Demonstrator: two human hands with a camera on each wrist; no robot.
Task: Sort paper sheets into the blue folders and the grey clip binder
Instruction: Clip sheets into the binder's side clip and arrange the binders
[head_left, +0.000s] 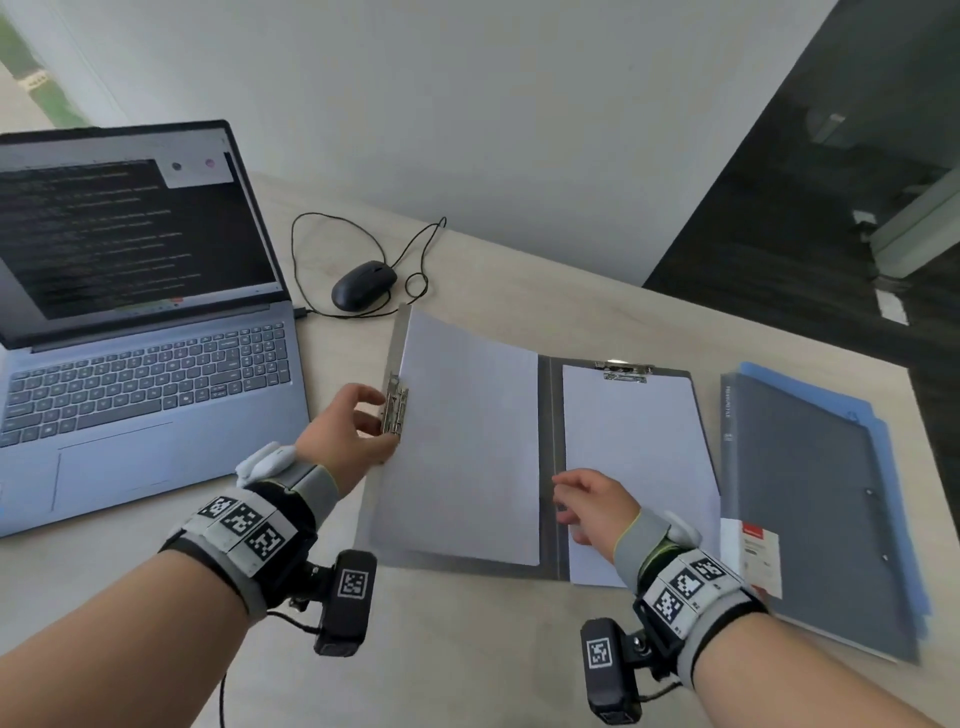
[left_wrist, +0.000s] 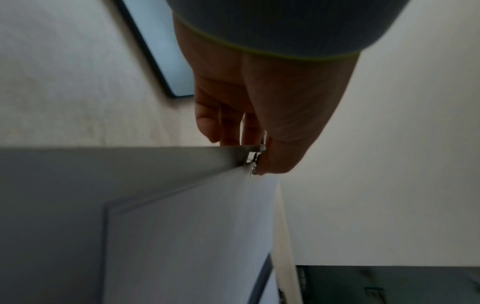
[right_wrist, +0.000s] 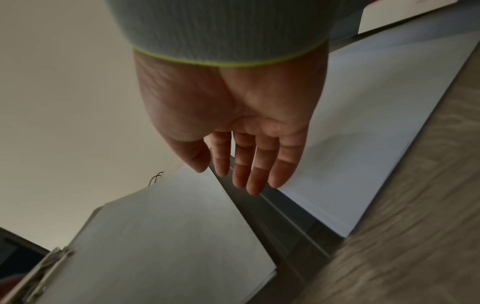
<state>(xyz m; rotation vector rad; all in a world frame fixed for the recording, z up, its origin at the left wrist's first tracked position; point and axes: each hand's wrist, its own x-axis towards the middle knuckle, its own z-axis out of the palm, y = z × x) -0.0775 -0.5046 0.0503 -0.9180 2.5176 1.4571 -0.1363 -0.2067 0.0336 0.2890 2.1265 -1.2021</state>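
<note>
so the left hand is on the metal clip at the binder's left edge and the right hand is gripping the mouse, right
Not quite. The left hand does pinch the metal clip at the grey clip binder's left edge, but the right hand hangs open over the binder's papers. The head view shows the mouse lying untouched.

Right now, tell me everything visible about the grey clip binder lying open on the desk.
The grey clip binder lies open on the desk, between the laptop and the folder stack. Each half carries white sheets. The right half lies flat, with a metal clip at its top edge over the paper. The left cover is tilted up, with a metal side clip on its outer edge. The left hand pinches that side clip. The right hand hovers open over the spine near the right sheets; contact is unclear.
</note>
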